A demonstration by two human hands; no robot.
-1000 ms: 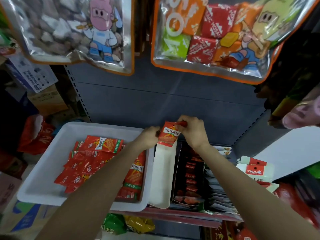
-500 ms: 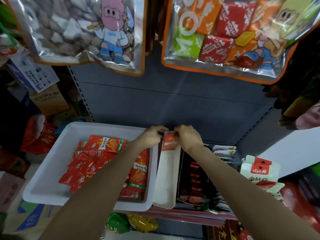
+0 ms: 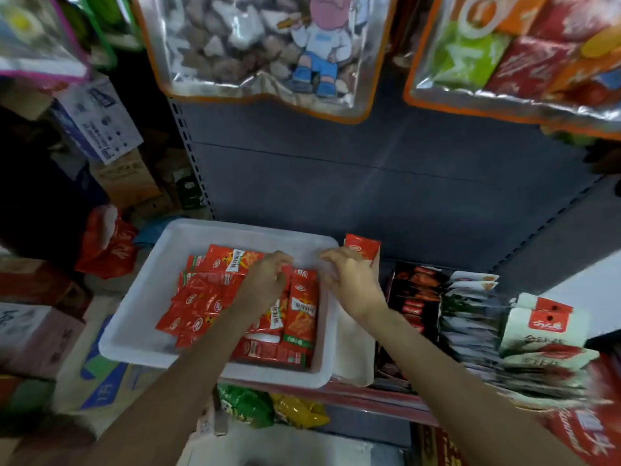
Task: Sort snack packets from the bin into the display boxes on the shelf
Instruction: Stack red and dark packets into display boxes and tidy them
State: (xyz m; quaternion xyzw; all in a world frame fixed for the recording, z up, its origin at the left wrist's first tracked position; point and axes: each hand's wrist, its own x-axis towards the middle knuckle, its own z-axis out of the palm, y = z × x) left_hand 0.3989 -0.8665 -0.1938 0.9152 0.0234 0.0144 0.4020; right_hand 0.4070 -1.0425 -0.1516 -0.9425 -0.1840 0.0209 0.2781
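Shelving of grey metal (image 3: 386,183) fills the back of the view, and two large clear bags with orange edges hang before it. The left bag (image 3: 262,45) shows a cartoon figure with a pink face; the right bag (image 3: 524,52) holds red, green and orange packs, with writing too blurred to read.

On the left part of the shelf stands a white bin (image 3: 141,317). Red snack packets (image 3: 208,297) lie in it in a loose heap, most near its middle and its right wall. They carry a white oval logo and Chinese characters that I cannot read.

Just right of the bin is a narrow white display box (image 3: 356,351), and one red packet (image 3: 363,248) stands upright at its far end. Further right are a dark box with red packets (image 3: 415,297) and then white pouches with red labels (image 3: 544,331) at the right edge of the shelf.

The left hand (image 3: 267,280) is over the packets in the bin, its fingers curled down on them; whether it grips one I cannot tell. The right hand (image 3: 353,280) is over the bin's right wall, fingers loosely bent, just beside the upright packet and holding nothing.
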